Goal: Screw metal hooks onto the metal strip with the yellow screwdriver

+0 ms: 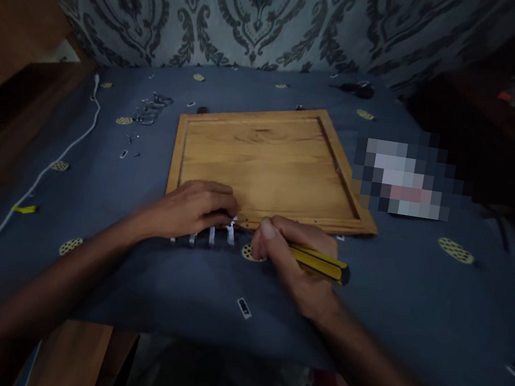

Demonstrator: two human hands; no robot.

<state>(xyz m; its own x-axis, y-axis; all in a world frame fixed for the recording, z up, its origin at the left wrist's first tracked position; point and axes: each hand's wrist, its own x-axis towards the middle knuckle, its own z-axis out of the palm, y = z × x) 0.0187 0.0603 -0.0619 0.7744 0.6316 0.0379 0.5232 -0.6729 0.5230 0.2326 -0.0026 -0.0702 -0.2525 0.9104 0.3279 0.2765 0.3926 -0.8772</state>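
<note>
A wooden framed panel (272, 160) lies flat on a blue patterned cloth (396, 298). My left hand (192, 209) rests at the panel's near left corner, fingers curled down over a small metal piece (231, 233) at the edge. My right hand (293, 260) is closed round a yellow and black screwdriver (322, 264), its tip pointing left toward that metal piece. The tip itself is hidden by my fingers. Short pale metal strips (202, 238) show below my left hand.
Small metal fittings and screws (150, 107) lie at the cloth's back left. A white cable (42, 177) runs down the left side. A dark object (357, 90) sits at the far edge by the patterned wall. A blurred patch is right of the panel.
</note>
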